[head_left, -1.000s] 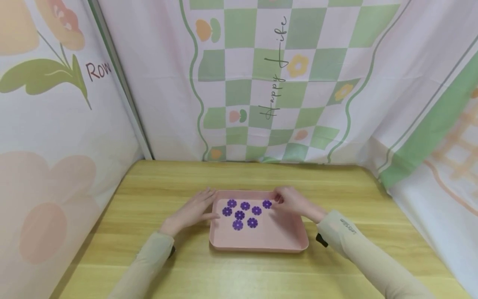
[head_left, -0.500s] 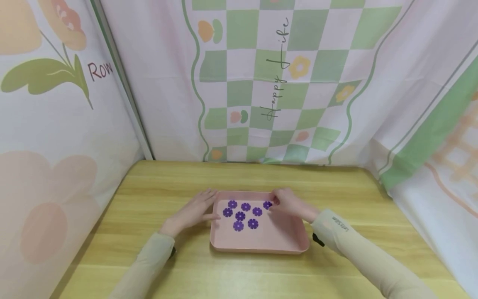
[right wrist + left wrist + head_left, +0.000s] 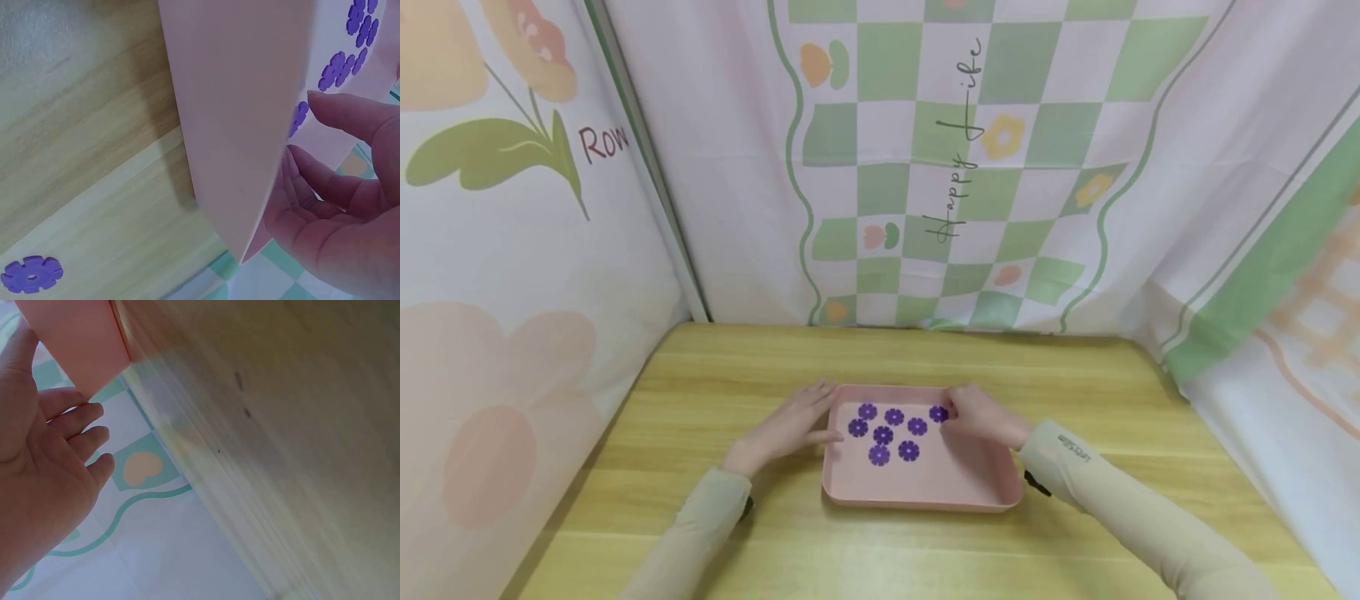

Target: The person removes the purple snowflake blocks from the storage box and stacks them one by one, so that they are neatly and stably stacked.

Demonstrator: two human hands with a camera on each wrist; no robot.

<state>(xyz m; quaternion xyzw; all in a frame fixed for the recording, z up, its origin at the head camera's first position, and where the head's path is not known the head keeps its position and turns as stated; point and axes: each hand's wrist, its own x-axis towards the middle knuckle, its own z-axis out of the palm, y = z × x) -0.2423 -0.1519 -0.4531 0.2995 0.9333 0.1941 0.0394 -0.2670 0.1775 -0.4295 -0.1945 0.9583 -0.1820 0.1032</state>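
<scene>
Several purple flower-shaped discs (image 3: 883,435) lie flat in a shallow pink tray (image 3: 917,503). My left hand (image 3: 786,421) rests at the tray's left side, its fingers outside by the far corner and its thumb reaching over the rim. In the left wrist view that hand's fingers look fairly straight, the index touching the pink wall. My right hand (image 3: 981,415) reaches into the tray's far right corner. Close by its fingertips lies one purple disc (image 3: 300,117), seen through a gap between thumb and index finger. The other right fingers are partly hidden by the tray wall.
The tray stands on a wood-grain table (image 3: 760,542). Another purple disc (image 3: 31,274) lies on the table outside the tray, visible only in the right wrist view. A checkered curtain (image 3: 955,167) hangs behind the table, with printed cloth on both sides.
My right hand has shifted slightly left and down toward the rightmost disc, covering part of it. The left hand stays at the tray's left side. The discs keep their arrangement.
</scene>
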